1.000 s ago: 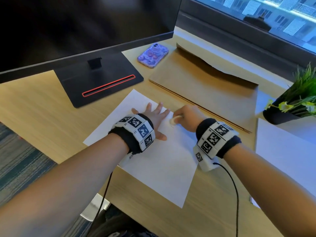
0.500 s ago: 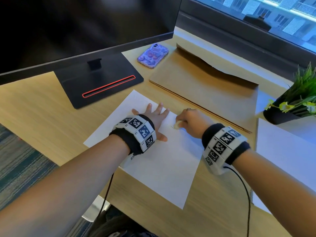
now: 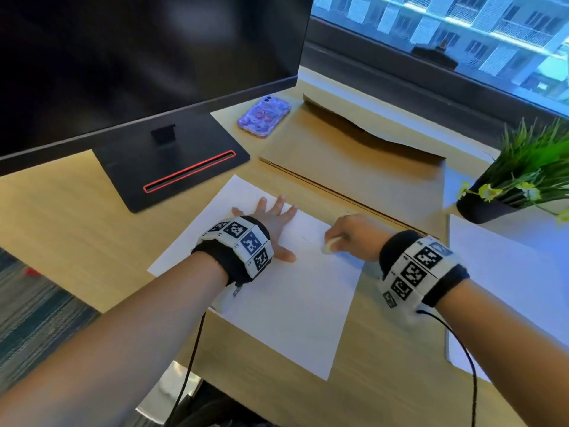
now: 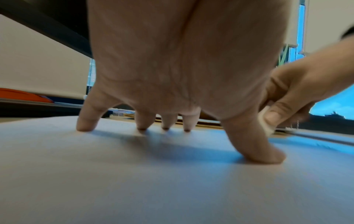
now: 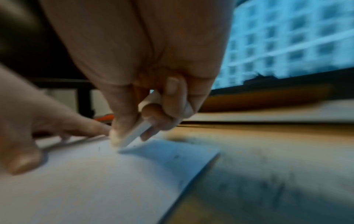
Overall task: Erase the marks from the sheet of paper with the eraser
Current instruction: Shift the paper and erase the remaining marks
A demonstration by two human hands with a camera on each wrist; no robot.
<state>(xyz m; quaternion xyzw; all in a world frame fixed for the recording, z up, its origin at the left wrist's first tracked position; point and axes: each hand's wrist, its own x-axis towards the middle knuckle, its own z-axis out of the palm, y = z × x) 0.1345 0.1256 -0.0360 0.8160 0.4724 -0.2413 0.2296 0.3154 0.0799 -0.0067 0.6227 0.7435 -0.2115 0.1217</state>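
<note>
White sheet of paper [image 3: 286, 306] flat on desk; small white eraser [image 3: 328, 245] tilted, tip touching sheet near right edge.

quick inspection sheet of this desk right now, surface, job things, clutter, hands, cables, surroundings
surface: wooden desk, light top.
job's things: sheet of paper lies flat near the front edge; white eraser touches it; one faint mark between the hands.
clutter: phone in a purple case, brown envelope, potted plant, second white sheet at the right.
grippers: left hand pressed flat on the paper, fingers spread; right hand pinches the eraser.
cables: black cable from the right wristband, another from the left.
surroundings: monitor on a black base, window showing buildings.
</note>
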